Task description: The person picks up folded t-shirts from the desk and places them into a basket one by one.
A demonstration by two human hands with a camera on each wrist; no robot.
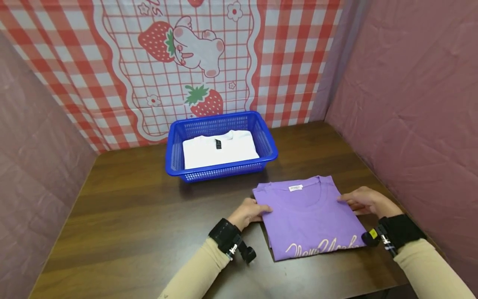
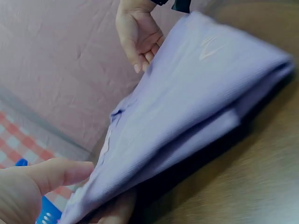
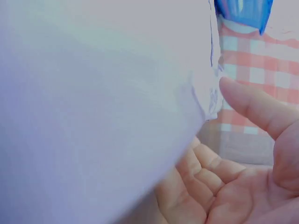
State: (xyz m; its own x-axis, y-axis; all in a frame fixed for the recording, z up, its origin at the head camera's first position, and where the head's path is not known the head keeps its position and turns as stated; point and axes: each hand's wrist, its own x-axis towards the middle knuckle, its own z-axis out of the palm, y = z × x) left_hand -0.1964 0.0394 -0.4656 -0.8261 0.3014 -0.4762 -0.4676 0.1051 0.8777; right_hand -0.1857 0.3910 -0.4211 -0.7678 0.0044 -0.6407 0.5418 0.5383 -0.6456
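A folded purple T-shirt (image 1: 310, 220) with a white neck label and pale script lettering lies at the right front of the table, its collar towards the back. My left hand (image 1: 249, 211) grips its left edge, thumb on top; in the left wrist view the fingers (image 2: 117, 210) go underneath, and folded layers show along that side. On the opposite edge, my right hand (image 1: 367, 200) holds the shirt with the thumb at the upper side. The right wrist view shows the right fingers (image 3: 187, 186) partly hidden under the cloth.
Behind the shirt, a blue plastic basket (image 1: 221, 169) holds a folded white T-shirt (image 1: 220, 153) with a dark neck label. The brown wooden table (image 1: 149, 216) meets a red checked strawberry cloth (image 1: 291, 62) at the back and pink cloth walls (image 1: 410, 104) at both sides.
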